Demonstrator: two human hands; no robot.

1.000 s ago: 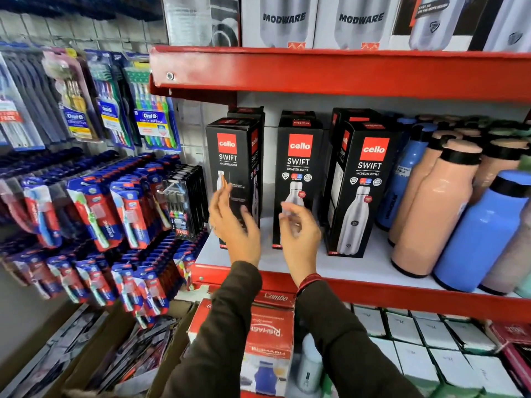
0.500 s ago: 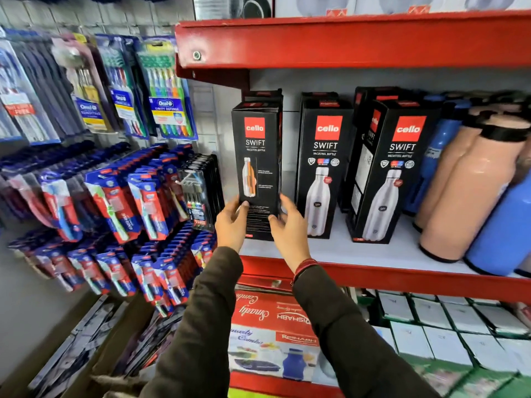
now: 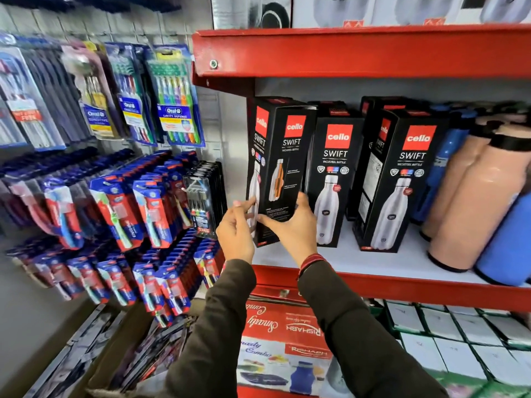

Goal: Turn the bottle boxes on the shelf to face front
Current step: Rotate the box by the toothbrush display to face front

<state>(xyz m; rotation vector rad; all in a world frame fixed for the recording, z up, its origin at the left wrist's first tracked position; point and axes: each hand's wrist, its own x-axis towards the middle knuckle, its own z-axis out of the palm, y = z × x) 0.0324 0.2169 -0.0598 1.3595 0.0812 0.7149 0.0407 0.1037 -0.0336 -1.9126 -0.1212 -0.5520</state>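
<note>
Three black bottle boxes stand in the front row of the red shelf [image 3: 373,282]. The leftmost box [image 3: 283,156] is turned at an angle, one corner toward me, so two faces show. My right hand [image 3: 290,225] grips its lower right edge. Fingertips of my left hand [image 3: 235,228] touch its lower left face. The middle box [image 3: 333,179] faces front with its silver bottle picture. The right box [image 3: 402,182] is slightly angled, with its side panel showing. More black boxes stand behind them.
Peach bottles [image 3: 471,208] and blue bottles [image 3: 505,242] crowd the shelf's right part. Toothbrush packs [image 3: 149,202] hang on the wall panel to the left. Another red shelf [image 3: 359,50] sits overhead. Red cartons [image 3: 284,331] and white boxes [image 3: 459,334] lie below.
Both hands reached the leftmost box, took hold of its base and rotated it, so a second face now shows on its left. The view has shifted closer and rightward.
</note>
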